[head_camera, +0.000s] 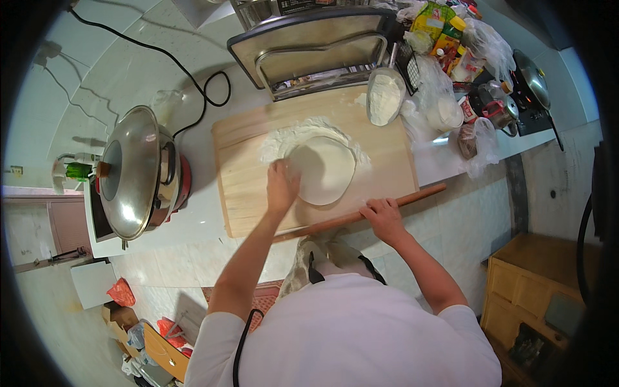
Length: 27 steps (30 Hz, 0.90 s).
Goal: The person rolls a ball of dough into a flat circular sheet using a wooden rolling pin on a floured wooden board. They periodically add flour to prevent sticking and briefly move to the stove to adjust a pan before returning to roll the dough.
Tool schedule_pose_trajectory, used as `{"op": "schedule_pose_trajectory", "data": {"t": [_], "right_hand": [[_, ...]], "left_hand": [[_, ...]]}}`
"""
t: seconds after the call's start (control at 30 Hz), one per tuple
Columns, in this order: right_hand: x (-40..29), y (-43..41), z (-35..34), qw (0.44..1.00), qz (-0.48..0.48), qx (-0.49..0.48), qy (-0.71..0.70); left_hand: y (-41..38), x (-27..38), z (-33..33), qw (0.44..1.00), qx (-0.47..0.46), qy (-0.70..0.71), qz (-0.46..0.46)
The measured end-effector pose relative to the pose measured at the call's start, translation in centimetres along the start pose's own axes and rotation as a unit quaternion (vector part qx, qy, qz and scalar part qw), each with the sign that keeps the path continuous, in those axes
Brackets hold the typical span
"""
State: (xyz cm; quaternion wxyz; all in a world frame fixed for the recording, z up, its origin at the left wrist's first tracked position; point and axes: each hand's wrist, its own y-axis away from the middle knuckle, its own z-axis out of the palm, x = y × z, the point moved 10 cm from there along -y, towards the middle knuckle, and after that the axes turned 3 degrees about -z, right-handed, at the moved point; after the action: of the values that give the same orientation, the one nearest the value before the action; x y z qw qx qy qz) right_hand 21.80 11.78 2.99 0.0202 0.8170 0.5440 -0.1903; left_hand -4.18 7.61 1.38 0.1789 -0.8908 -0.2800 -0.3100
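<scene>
A round, flat sheet of dough (325, 170) lies on the wooden board (251, 126), with loose flour (285, 138) spread along its far and left edges. My left hand (282, 186) is at the dough's left edge, fingers at the flour; whether they pinch anything is not clear. My right hand (384, 217) grips a long wooden rolling pin (338, 223) at the board's near edge, its right end jutting past the board. A metal scoop full of flour (385, 96) rests on the board's far right corner.
Left of the board stands a large lidded metal pot (133, 169) with a black cord (179, 63) behind it. A metal rack (319, 63) stands behind the board. Plastic bags (433, 92), bottles (450, 34) and a glass kettle (495, 104) crowd the right, near a lidded pan (532, 80).
</scene>
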Motion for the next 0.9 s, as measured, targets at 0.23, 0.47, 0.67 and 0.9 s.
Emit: {"op": "schedule_pose_trajectory", "data": {"t": [0.23,0.47,0.67,0.9], "right_hand": [[2.1,8.0,-5.5,0.997,0.065,0.031,0.002],[5.3,10.4,-8.9,0.967,0.205,0.148,-0.022],[3.8,-2.2,-6.1,0.983,0.112,0.142,-0.030],[5.0,-10.2,0.9,0.998,0.005,0.055,-0.032]], "left_hand": [[-6.5,-3.2,6.6,0.925,-0.358,-0.020,-0.128],[-4.8,-7.7,2.9,0.946,-0.152,0.151,-0.242],[5.4,-7.2,6.1,0.833,-0.181,0.367,-0.372],[8.2,-4.1,7.7,0.679,-0.089,0.588,-0.431]]}}
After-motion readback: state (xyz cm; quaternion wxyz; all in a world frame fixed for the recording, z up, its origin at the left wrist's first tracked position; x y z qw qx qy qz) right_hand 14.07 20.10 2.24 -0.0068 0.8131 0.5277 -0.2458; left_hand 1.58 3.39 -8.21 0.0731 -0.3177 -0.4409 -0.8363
